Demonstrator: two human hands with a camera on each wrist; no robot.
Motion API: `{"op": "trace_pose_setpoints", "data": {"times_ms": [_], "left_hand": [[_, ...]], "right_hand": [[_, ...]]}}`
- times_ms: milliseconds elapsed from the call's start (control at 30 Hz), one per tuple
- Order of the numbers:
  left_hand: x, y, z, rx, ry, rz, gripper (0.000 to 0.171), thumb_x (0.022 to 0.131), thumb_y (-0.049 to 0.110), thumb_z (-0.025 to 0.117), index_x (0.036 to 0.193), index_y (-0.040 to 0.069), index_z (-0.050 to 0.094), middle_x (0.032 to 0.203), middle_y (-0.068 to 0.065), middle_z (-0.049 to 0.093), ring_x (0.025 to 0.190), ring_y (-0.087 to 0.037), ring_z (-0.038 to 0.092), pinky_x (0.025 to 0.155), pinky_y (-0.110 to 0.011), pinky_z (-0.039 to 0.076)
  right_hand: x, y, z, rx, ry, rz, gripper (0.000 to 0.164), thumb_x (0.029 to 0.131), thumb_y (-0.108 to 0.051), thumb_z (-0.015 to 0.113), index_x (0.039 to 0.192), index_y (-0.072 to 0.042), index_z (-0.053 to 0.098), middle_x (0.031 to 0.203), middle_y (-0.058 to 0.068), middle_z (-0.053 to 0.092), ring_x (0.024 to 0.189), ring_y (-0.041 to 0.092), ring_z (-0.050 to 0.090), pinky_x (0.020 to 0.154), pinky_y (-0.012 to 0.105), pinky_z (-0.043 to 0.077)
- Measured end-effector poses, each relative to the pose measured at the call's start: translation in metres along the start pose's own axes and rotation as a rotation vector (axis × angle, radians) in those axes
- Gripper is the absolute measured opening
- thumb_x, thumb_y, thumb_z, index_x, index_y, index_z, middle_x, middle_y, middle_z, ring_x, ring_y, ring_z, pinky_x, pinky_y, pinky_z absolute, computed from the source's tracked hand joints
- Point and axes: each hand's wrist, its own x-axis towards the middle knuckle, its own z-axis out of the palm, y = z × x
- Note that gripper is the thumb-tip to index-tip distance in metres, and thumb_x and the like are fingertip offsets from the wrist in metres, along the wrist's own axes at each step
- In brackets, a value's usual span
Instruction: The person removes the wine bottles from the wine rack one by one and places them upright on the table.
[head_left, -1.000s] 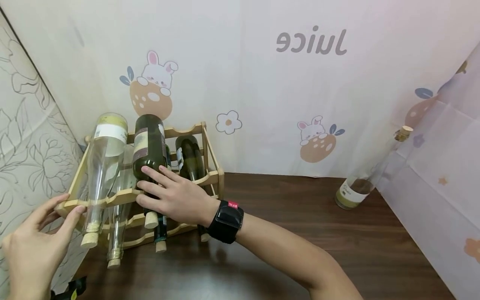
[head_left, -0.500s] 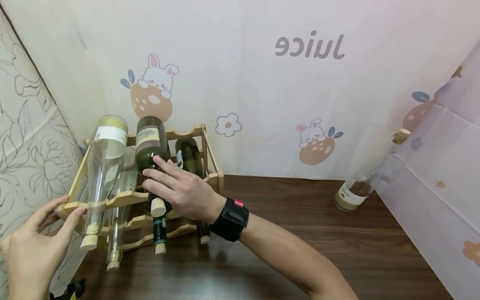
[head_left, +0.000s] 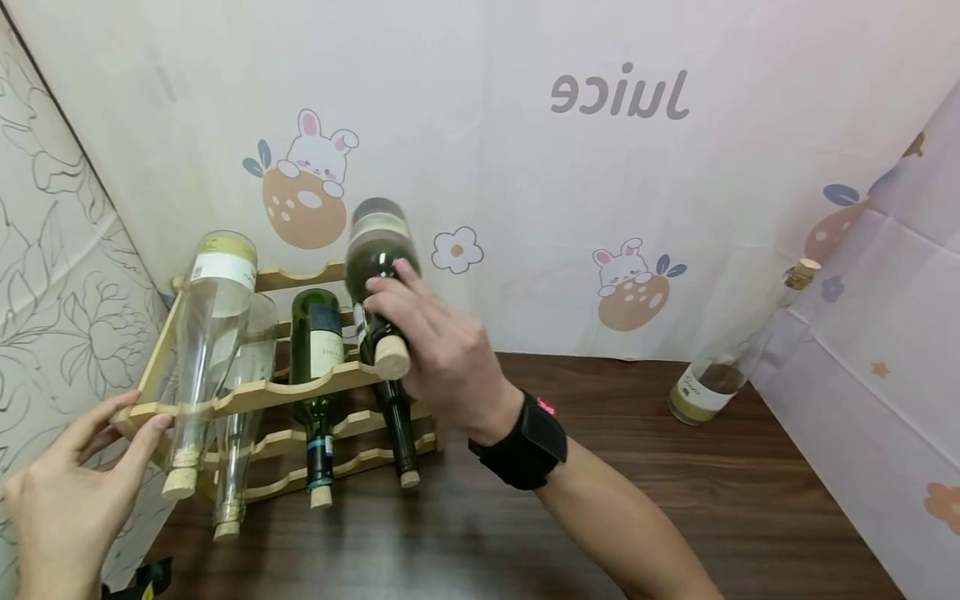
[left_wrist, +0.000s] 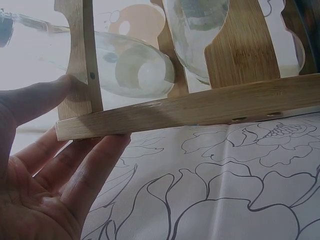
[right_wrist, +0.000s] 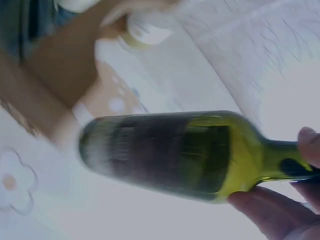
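My left hand (head_left: 78,479) grips the front left corner of a wooden wine rack (head_left: 288,390), thumb on one side and fingers underneath in the left wrist view. My right hand (head_left: 453,362) holds a dark green wine bottle (head_left: 381,254) by its neck, cork towards me, over the right end of the rack. In the right wrist view its label (right_wrist: 145,142) is blurred. A clear bottle (head_left: 213,321) lies in the top tier at left. Below lie another clear bottle (head_left: 251,358), a green bottle (head_left: 318,350) with a white label, and a dark bottle (head_left: 397,429), partly hidden by the held one.
A corked clear bottle (head_left: 708,387) leans at the far right of the dark wooden table (head_left: 600,467). Printed curtains (head_left: 517,183) stand behind and at both sides, the left one (head_left: 75,275) close to the rack.
My right hand has lifted the dark green wine bottle from the middle of the top tier and carried it rightward, uncovering the green bottle beneath. My left hand stays on the rack corner.
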Motion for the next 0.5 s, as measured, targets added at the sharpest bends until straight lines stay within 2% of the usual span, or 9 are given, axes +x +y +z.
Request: {"op": "trace_pose_setpoints", "data": {"times_ms": [67,100,167,200,267,433,467,500], "left_hand": [[0.0,0.0,0.0,0.012,-0.002,0.001,0.042,0.088,0.029,0.087,0.127,0.015,0.077,0.095,0.063,0.036,0.061,0.038,0.037,0.051,-0.014,0.026],[-0.001,0.0,-0.001,0.02,-0.003,0.003,0.042,0.088,0.029,0.088,0.126,0.015,0.078,0.099,0.055,0.049,0.06,0.038,0.036,0.047,-0.016,0.025],[-0.001,0.001,-0.001,0.032,-0.005,0.002,0.042,0.088,0.028,0.088,0.126,0.014,0.077,0.107,0.028,0.07,0.06,0.039,0.036,0.044,-0.016,0.025],[-0.001,0.001,-0.001,0.041,-0.005,-0.005,0.042,0.088,0.028,0.087,0.126,0.014,0.078,0.11,0.011,0.074,0.059,0.039,0.035,0.045,-0.017,0.025],[0.0,0.002,-0.001,0.057,-0.003,-0.012,0.042,0.088,0.029,0.087,0.126,0.015,0.078,0.111,-0.022,0.07,0.059,0.039,0.034,0.048,-0.017,0.025],[0.001,0.002,-0.001,0.051,-0.003,0.029,0.043,0.087,0.027,0.088,0.126,0.011,0.078,0.108,-0.025,0.072,0.047,0.032,0.034,0.042,-0.02,0.022],[0.001,0.001,-0.001,0.045,-0.003,0.036,0.043,0.087,0.027,0.089,0.125,0.01,0.078,0.108,-0.01,0.076,0.045,0.03,0.034,0.039,-0.021,0.021],[0.001,0.001,-0.001,0.043,-0.004,0.045,0.043,0.087,0.026,0.089,0.125,0.01,0.078,0.107,-0.01,0.077,0.043,0.029,0.033,0.037,-0.021,0.019]], "right_hand": [[0.004,0.0,-0.012,0.015,0.032,0.048,0.024,0.09,0.014,0.068,0.113,0.006,0.064,0.116,0.022,0.077,0.117,0.033,0.075,0.116,0.038,0.049],[0.006,0.0,-0.018,0.023,0.043,0.074,0.022,0.091,0.013,0.068,0.113,0.007,0.064,0.116,0.024,0.076,0.116,0.034,0.075,0.116,0.039,0.049],[0.009,0.0,-0.029,0.037,0.063,0.13,0.02,0.093,0.012,0.068,0.113,0.009,0.064,0.116,0.026,0.076,0.115,0.036,0.076,0.115,0.038,0.05],[0.01,0.0,-0.035,0.04,0.07,0.158,0.019,0.094,0.009,0.069,0.113,0.01,0.064,0.116,0.026,0.076,0.114,0.037,0.076,0.113,0.037,0.051],[0.013,0.001,-0.046,0.032,0.073,0.223,0.02,0.095,0.005,0.071,0.113,0.01,0.065,0.116,0.027,0.076,0.112,0.039,0.076,0.109,0.036,0.055],[0.014,0.007,-0.074,-0.064,0.014,0.416,0.029,0.095,-0.007,0.077,0.118,0.006,0.065,0.118,0.026,0.077,0.108,0.04,0.077,0.093,0.042,0.063],[0.014,0.009,-0.078,-0.082,-0.003,0.46,0.03,0.096,-0.009,0.077,0.119,0.006,0.065,0.118,0.026,0.077,0.108,0.039,0.077,0.091,0.044,0.063],[0.014,0.011,-0.082,-0.093,-0.02,0.502,0.031,0.096,-0.01,0.077,0.119,0.006,0.065,0.118,0.026,0.076,0.11,0.039,0.076,0.092,0.045,0.063]]}}
